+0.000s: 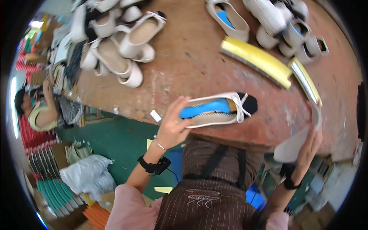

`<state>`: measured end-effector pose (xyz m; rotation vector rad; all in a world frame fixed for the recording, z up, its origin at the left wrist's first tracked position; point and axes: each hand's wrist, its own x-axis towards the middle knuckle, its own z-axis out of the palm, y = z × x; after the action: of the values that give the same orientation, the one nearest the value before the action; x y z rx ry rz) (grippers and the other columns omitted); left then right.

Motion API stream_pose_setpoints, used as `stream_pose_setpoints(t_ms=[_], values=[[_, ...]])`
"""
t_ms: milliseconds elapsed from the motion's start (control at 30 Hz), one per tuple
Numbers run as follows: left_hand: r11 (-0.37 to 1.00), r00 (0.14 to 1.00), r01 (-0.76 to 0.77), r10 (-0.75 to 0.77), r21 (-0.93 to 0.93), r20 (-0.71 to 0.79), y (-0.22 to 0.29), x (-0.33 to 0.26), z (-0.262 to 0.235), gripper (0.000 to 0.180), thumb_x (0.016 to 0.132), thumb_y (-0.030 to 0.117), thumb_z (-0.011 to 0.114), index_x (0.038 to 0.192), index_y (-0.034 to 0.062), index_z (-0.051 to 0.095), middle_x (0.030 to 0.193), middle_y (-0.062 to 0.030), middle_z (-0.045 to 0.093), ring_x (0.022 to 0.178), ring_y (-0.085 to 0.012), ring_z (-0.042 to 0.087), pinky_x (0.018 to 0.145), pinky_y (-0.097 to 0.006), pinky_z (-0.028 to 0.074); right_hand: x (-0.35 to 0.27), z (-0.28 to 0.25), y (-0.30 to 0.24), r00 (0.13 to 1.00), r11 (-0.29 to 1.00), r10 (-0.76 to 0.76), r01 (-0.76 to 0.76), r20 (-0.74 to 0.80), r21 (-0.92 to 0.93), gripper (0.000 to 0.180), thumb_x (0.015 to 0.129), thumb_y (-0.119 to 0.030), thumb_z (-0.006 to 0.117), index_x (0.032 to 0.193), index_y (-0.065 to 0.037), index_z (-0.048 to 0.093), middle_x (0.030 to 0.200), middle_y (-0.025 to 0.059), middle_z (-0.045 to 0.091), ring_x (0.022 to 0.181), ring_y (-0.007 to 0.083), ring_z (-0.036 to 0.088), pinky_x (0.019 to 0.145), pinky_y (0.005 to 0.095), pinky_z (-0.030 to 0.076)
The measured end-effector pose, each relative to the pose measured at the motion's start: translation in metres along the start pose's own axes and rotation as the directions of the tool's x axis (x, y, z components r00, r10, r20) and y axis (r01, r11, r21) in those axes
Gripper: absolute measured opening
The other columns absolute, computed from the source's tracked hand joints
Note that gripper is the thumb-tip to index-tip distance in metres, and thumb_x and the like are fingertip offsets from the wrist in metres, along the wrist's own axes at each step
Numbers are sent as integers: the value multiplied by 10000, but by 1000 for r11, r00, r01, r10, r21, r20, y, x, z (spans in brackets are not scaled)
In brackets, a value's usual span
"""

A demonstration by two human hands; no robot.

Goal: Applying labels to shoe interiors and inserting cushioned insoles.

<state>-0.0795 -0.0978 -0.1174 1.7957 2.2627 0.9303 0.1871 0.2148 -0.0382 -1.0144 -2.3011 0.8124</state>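
A white ballet flat [220,122] with a black toe cap and a small bow lies near the front edge of the table, its toe to the right. Bright blue lining [209,108] shows inside it. My left hand [172,124] grips the shoe at its heel, thumb and fingers on either side. At the right edge of the table, my right hand [311,147] is closed on a pale, thin insole [292,147], part of which hangs past the edge. A curved end of it seems to rise above my fingers, blurred.
Two insole stacks, one yellow [255,61] and one narrower [306,81], lie on the table [184,73]. Finished-looking white flats [115,57] are heaped far left; more shoes [268,19] stand far right. At left a person [46,109] sits near shoe racks and white bags [88,172].
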Motion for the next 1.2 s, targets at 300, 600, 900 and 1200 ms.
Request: stream_pose_setpoints(t_ms=[300, 600, 900, 1200], values=[[933, 919, 161, -261, -322, -297, -9, -15, 40, 1164, 672, 243, 919, 1555, 129, 169, 1518, -289, 291, 1340, -439, 428, 1079, -512, 419, 11, 145, -90, 604, 683, -724, 693, 331, 230, 285, 673, -153, 714, 939, -58, 746, 1138, 76, 653, 1025, 263, 588, 890, 402, 460], [957, 906, 67, -177, -284, -384, -15, -20, 52, 1436, 617, 323, 955, 1547, 207, -133, 1485, -297, 304, 1308, -419, 458, 1037, -503, 464, -9, 211, -96, 602, 714, -691, 483, 399, 507, 333, 585, -82, 775, 917, -62, 751, 1157, 75, 643, 1110, 265, 591, 974, 409, 476], [961, 915, 117, -203, -251, -349, -17, -23, 49, 1492, 586, 357, 964, 1539, 165, -167, 1458, -267, 362, 1304, -425, 461, 1066, -518, 430, -10, 223, -97, 568, 764, -639, 389, 519, 514, 376, 593, -56, 759, 966, -23, 724, 1160, 129, 621, 1126, 312, 586, 970, 412, 491], [828, 922, 64, -262, -557, -285, -23, -15, 38, 983, 714, 431, 862, 1449, 50, 332, 1459, -272, 405, 1311, -424, 462, 1103, -504, 360, -11, 238, -93, 279, 591, -793, 565, 541, 576, 486, 773, -198, 634, 1224, -16, 658, 1382, 123, 575, 1336, 213, 492, 1199, 368, 303]])
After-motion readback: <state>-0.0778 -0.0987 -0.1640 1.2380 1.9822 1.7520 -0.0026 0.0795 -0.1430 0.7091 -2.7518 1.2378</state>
